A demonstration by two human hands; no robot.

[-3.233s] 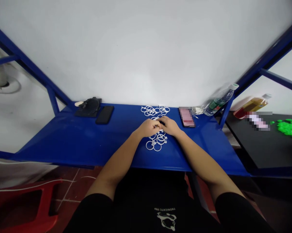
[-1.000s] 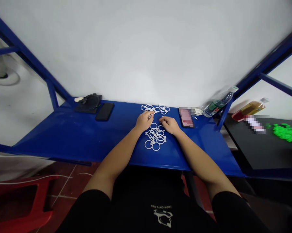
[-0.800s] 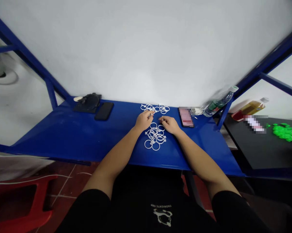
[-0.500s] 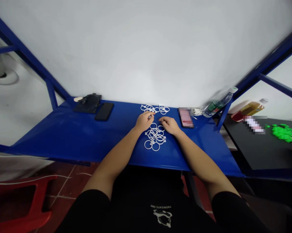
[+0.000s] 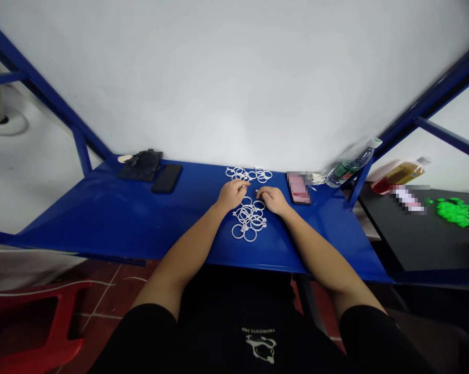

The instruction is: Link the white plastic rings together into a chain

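My left hand (image 5: 231, 194) rests over the blue table with its fingers curled in a pinch. A small white plastic piece (image 5: 244, 186) shows at its fingertips, mostly hidden. My right hand (image 5: 272, 200) lies to the right, fingers bent together, with a bit of white at the tips; its shape is too small to make out. Between my wrists and nearer to me is a pile of white plastic rings (image 5: 250, 235) with small knobs, overlapping each other. Beyond my hands, a second group of white rings (image 5: 264, 177) lies near the wall.
The blue table (image 5: 113, 218) meets a white wall. A black phone (image 5: 167, 178) and a dark bundle (image 5: 144, 163) are on the left. A lit phone (image 5: 298, 188), a white cable (image 5: 317, 179) and a water bottle (image 5: 351, 165) are on the right. Green pieces (image 5: 454, 213) lie on a black side table.
My right fingers have shifted slightly, and a white bit now shows at their tips. My left hand has barely moved. The hand at the far right edge is out of view.
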